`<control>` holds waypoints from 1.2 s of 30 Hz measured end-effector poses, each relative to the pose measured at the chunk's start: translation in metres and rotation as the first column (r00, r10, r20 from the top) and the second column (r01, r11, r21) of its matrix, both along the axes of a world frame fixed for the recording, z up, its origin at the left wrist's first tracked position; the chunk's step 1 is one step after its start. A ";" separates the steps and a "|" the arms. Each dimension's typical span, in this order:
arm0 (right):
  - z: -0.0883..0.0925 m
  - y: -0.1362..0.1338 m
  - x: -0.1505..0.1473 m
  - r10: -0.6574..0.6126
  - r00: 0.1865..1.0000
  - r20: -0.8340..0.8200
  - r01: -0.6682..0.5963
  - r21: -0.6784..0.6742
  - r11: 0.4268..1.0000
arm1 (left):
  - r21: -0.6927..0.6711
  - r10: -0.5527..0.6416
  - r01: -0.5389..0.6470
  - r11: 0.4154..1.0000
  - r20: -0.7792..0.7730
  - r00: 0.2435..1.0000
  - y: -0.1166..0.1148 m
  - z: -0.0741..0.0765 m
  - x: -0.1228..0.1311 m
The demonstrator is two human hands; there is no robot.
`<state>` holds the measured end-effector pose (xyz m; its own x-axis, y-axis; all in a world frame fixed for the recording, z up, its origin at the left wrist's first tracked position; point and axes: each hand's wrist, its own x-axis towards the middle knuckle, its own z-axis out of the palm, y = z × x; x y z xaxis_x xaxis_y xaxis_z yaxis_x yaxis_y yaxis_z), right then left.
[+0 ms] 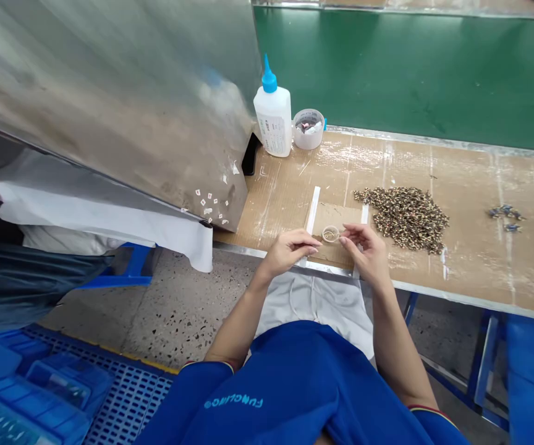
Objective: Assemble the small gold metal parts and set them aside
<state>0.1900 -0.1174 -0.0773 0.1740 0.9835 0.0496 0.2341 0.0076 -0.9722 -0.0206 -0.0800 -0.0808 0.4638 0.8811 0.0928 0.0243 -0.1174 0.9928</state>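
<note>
The small clear dish (330, 234) appeared to rest on the cardboard pad (336, 214), between the left hand (289, 250) and the right hand (369, 252). Both hands were curled, thumbs close to fingertips; whether either gripped a part could not be determined. The step appeared to be fine fingertip work, with the pile of small parts (408, 219) at right; the next move likely called for light, steady control.

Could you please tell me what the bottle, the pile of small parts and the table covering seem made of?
Bottle: probably plastic, milky and satin, as it looks translucent.
Small parts: perhaps metal, glinting gold among dark patches.
Table covering: likely cardboard, brown and faintly ridged, glossy in places.
</note>
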 end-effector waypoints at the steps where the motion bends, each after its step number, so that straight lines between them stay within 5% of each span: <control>1: -0.001 0.001 -0.001 -0.006 1.000 -0.003 0.006 -0.012 1.000 | 0.012 -0.010 0.010 1.000 -0.008 1.000 0.000 -0.002 0.002; 9: 0.002 0.008 -0.006 0.009 0.985 0.174 -0.026 0.097 0.995 | 0.036 -0.044 0.047 0.998 -0.075 0.996 0.000 -0.004 -0.002; 18: 0.018 0.017 -0.005 0.030 0.877 0.480 -0.147 0.208 0.967 | 0.093 -0.060 0.072 0.993 -0.127 0.990 0.003 -0.002 -0.004; 23: 0.013 0.016 -0.005 0.136 0.916 0.378 -0.220 0.188 0.957 | 0.108 -0.077 0.094 0.990 -0.149 0.986 0.004 -0.003 -0.002; 31: 0.021 0.021 -0.003 0.093 0.889 0.448 -0.183 0.161 0.970 | 0.030 -0.070 0.074 0.997 -0.127 0.989 0.002 -0.005 0.000; 36: 0.013 0.006 0.000 0.053 0.991 0.119 -0.069 0.129 0.989 | 0.094 -0.034 0.048 0.994 -0.144 0.989 0.000 -0.006 0.003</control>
<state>0.1901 -0.1113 -0.0639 0.0996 0.9755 0.1962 0.3394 0.1520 -0.9283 -0.0178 -0.0802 -0.0872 0.5140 0.8510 0.1077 0.1570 -0.2168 0.9635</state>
